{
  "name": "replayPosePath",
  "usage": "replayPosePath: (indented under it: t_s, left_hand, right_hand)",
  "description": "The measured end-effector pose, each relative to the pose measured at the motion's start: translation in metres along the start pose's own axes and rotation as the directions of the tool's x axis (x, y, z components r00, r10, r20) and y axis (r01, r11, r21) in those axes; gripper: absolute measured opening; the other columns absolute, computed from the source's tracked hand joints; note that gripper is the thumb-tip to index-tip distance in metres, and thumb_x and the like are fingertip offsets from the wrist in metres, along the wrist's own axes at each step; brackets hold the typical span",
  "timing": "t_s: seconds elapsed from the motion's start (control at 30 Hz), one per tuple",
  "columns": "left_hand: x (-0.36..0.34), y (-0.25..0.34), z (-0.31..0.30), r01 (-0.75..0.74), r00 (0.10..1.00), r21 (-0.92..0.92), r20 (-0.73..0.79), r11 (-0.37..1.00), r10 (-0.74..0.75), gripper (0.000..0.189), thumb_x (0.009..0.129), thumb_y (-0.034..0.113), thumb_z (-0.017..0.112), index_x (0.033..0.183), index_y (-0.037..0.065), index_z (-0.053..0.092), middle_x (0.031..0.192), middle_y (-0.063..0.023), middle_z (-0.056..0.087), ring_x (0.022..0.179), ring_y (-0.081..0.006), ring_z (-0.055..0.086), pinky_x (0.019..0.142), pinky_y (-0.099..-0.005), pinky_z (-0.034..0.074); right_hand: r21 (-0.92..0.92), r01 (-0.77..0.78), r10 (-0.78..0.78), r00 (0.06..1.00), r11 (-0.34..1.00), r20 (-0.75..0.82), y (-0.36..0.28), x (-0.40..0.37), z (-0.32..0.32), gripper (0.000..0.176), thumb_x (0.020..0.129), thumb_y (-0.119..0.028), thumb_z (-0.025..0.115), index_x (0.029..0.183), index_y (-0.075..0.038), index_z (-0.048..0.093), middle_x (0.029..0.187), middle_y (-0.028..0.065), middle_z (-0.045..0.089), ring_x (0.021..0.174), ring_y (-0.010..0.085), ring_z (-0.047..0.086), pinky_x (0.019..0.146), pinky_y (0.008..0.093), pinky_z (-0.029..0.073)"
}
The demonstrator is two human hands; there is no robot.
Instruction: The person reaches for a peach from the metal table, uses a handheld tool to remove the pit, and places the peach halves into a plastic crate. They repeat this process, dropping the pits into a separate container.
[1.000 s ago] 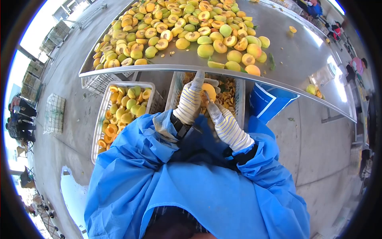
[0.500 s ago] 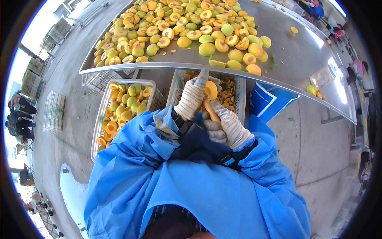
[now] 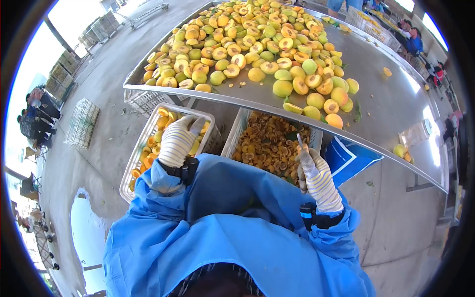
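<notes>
My left hand (image 3: 179,140), in a striped glove, is over the white crate of fruit halves (image 3: 213,119) on the left. Its fingers point down among the halves; a yellow half shows beside the thumb, and whether the fingers grip it is hidden. My right hand (image 3: 316,175), gloved too, is closed around a thin tool (image 3: 299,140) with a metal tip pointing up. It is at the right side of the second crate (image 3: 231,134), which holds brown-orange scraps (image 3: 269,146). Halved yellow-green fruits (image 3: 242,44) are heaped on the metal table (image 3: 366,74).
The table's raised metal edge (image 3: 227,101) runs just beyond both crates. A blue bag (image 3: 349,161) hangs at the right. An empty wire crate (image 3: 82,123) stands on the floor at the left, and people (image 3: 39,114) stand farther off.
My hands have moved apart. The left went from the middle to the left crate, and the right moved right with the tool. The fruit half between them is gone from there. The view has shifted.
</notes>
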State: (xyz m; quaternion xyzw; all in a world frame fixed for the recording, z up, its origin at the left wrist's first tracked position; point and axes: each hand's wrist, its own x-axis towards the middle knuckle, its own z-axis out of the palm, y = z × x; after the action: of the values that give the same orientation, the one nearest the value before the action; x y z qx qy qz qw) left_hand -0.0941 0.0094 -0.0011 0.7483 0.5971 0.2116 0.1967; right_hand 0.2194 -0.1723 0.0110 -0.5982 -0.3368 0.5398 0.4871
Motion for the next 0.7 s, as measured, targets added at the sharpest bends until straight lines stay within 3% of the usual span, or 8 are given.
replayPosePath:
  t_s: [0.07,0.1,0.27,0.33,0.4,0.6,0.63,0.7]
  left_hand:
    - [0.001,-0.035,-0.012,0.060,0.987,0.268,0.127,0.962,-0.097,0.034,0.092,0.037,0.063,0.113,0.010,0.068,0.088,-0.0163,0.070,0.085,-0.0296,0.067,0.081,-0.0369,0.051]
    - [-0.001,-0.028,-0.019,0.024,0.996,0.406,0.068,0.913,-0.056,0.036,0.091,0.035,0.064,0.116,0.010,0.068,0.100,-0.0176,0.070,0.092,-0.0347,0.066,0.085,-0.0405,0.051]
    - [0.086,-0.009,0.002,-0.228,0.930,0.305,-0.215,0.925,0.300,0.038,0.088,0.035,0.064,0.118,0.013,0.067,0.110,-0.0180,0.067,0.103,-0.0351,0.063,0.089,-0.0430,0.050]
    - [0.135,0.014,0.017,-0.297,0.920,0.315,-0.158,0.901,0.358,0.034,0.088,0.031,0.062,0.116,0.012,0.067,0.108,-0.0186,0.067,0.103,-0.0367,0.063,0.090,-0.0430,0.050]
    - [0.184,0.042,0.029,-0.257,0.962,0.445,0.031,0.858,0.272,0.038,0.090,0.031,0.062,0.122,0.011,0.064,0.116,-0.0182,0.064,0.107,-0.0349,0.061,0.092,-0.0437,0.049]
    - [0.251,0.067,0.079,-0.204,0.978,0.719,0.127,0.664,0.164,0.057,0.084,0.039,0.066,0.134,0.015,0.056,0.130,-0.0205,0.055,0.119,-0.0370,0.055,0.098,-0.0444,0.047]
    - [0.252,0.067,0.081,-0.196,0.974,0.724,0.066,0.661,0.216,0.060,0.079,0.040,0.072,0.129,0.011,0.058,0.122,-0.0183,0.061,0.112,-0.0354,0.059,0.093,-0.0433,0.049]
    - [0.247,0.073,0.068,-0.283,0.958,0.540,0.202,0.793,0.204,0.055,0.078,0.035,0.075,0.123,0.008,0.059,0.115,-0.0157,0.065,0.107,-0.0346,0.062,0.089,-0.0432,0.050]
  right_hand:
    - [-0.031,0.028,-0.027,0.999,0.999,0.029,0.004,0.000,0.000,0.040,0.096,-0.048,0.058,0.100,-0.009,0.057,0.057,-0.0033,0.043,0.042,0.0058,0.040,0.040,0.0226,0.032]
    - [-0.039,0.033,-0.032,0.999,0.999,0.042,0.003,0.000,0.001,0.039,0.096,-0.048,0.058,0.101,-0.009,0.057,0.058,-0.0034,0.043,0.042,0.0057,0.040,0.040,0.0226,0.032]
    - [-0.067,0.049,-0.043,0.996,0.997,0.079,-0.003,0.004,0.006,0.041,0.096,-0.049,0.058,0.100,-0.008,0.057,0.058,-0.0031,0.043,0.044,0.0054,0.040,0.041,0.0227,0.033]
    - [-0.077,0.039,-0.033,0.996,0.996,0.083,0.000,0.007,0.006,0.042,0.096,-0.049,0.058,0.099,-0.007,0.057,0.058,-0.0028,0.043,0.044,0.0061,0.042,0.042,0.0231,0.033]
    - [-0.101,0.034,-0.027,0.997,0.994,0.069,0.000,0.008,0.006,0.042,0.095,-0.050,0.059,0.099,-0.007,0.057,0.057,-0.0030,0.043,0.044,0.0066,0.042,0.042,0.0234,0.034]
    - [-0.158,0.093,-0.078,0.992,0.983,0.100,0.005,0.010,0.002,0.047,0.094,-0.053,0.059,0.102,-0.007,0.054,0.061,-0.0029,0.044,0.046,0.0067,0.041,0.044,0.0221,0.034]
    - [-0.163,0.086,-0.069,0.992,0.983,0.105,0.004,0.009,0.001,0.048,0.094,-0.053,0.059,0.103,-0.007,0.054,0.061,-0.0028,0.044,0.046,0.0066,0.042,0.044,0.0222,0.034]
    - [-0.161,0.075,-0.058,0.992,0.984,0.108,0.004,0.007,0.001,0.048,0.093,-0.054,0.059,0.102,-0.007,0.055,0.062,-0.0027,0.045,0.048,0.0066,0.042,0.044,0.0227,0.035]
